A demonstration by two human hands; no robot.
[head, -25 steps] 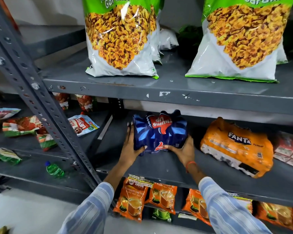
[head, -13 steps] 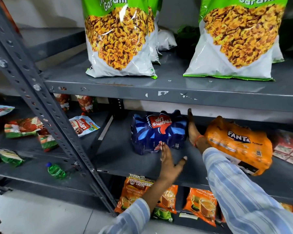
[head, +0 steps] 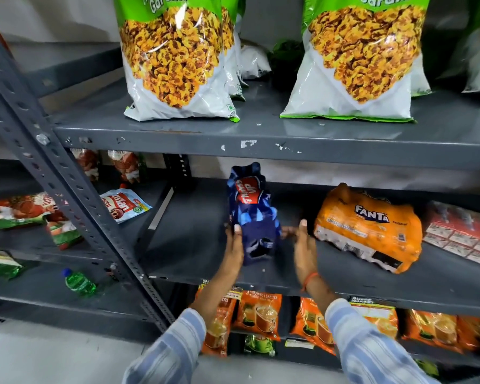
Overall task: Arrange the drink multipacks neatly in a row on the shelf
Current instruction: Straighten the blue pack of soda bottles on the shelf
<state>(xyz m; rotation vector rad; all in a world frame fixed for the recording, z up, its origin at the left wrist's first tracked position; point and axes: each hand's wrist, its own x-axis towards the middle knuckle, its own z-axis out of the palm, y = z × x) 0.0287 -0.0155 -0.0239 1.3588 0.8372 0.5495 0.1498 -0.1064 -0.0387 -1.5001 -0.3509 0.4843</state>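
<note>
Lengthwise, the blue multipack (head: 251, 214) runs front-to-back, narrow end facing outward.

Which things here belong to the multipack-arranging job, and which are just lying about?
Job: blue plastic-wrapped Thums Up multipack, gripped by the left hand; right hand beside it; orange plastic-wrapped Fanta multipack; grey metal shelf under them.
Lying about: green-and-white snack bags above; orange tea pouches below; small green plastic bottle; white-and-red spouted pouch.

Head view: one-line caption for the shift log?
Left hand grips the blue pack end-on on the shelf, right hand beside it; Fanta pack lies further right.
</note>
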